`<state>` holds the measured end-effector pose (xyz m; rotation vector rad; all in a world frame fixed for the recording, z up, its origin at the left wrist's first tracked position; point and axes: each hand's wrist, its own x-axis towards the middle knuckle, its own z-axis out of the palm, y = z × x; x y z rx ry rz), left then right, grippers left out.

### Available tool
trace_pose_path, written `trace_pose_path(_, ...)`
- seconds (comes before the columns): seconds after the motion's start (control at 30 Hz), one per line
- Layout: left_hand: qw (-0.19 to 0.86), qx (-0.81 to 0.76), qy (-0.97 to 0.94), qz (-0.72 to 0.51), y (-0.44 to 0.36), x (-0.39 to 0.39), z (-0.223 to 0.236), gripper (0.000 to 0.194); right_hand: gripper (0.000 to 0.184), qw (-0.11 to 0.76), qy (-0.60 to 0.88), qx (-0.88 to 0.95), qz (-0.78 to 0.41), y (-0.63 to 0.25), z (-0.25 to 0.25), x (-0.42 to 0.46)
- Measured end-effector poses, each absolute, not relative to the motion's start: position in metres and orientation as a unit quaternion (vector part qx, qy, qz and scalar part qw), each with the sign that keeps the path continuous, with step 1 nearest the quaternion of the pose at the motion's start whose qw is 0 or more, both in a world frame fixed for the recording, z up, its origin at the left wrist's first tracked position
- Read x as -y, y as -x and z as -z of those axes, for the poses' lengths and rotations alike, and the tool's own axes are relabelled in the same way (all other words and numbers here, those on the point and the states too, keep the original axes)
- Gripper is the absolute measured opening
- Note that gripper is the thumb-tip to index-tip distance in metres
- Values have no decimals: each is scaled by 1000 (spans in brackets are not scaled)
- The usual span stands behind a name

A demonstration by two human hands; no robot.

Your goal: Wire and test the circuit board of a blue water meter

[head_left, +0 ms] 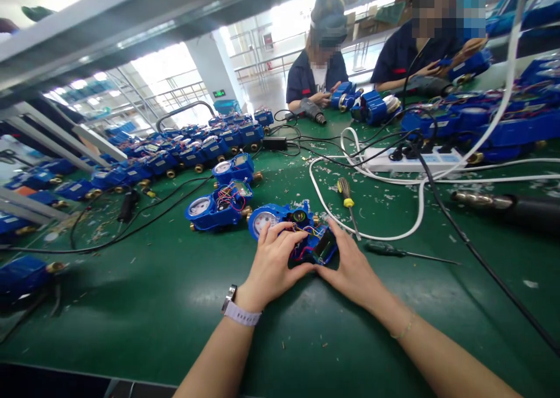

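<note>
A blue water meter (292, 226) with a round dial, exposed coloured wires and a dark display lies on the green table (144, 310) in front of me. My left hand (271, 264) rests on its near left side, fingers curled over the wiring. My right hand (350, 264) holds its right side by the display. Both hands grip the meter.
Two more opened blue meters (219, 205) lie just left. Rows of meters (175, 153) fill the far left. A yellow-handled screwdriver (347, 196), a black screwdriver (406, 252), white and black cables, a power strip (411, 160) and a heat gun (507, 206) lie right. Two people work opposite.
</note>
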<state>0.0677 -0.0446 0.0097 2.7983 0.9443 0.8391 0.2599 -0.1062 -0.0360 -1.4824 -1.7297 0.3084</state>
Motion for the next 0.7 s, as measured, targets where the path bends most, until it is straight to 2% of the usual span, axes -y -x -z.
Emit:
trace_pose_path(0.13, 63, -308, -891, -328, -65, 51, -2, 42, 81, 465, 601, 602, -246, -265, 26, 116)
trace_pose_path(0.27, 90, -300, -872, -377, -60, 55, 2, 39, 81, 495, 566, 514, -414, -266, 18, 123)
trace_pose_path(0.37, 107, -295, -862, -399, -60, 56, 1, 41, 81, 496, 538, 476, -487, -265, 12, 124)
trace_pose_path(0.57, 144, -306, -846, -412, -64, 57, 0, 47, 89, 480, 539, 447, -528, -260, 2, 128)
trace_pose_path(0.7, 158, -304, -840, -420, -65, 58, -2, 54, 90, 470, 566, 470, -489, -256, 4, 132)
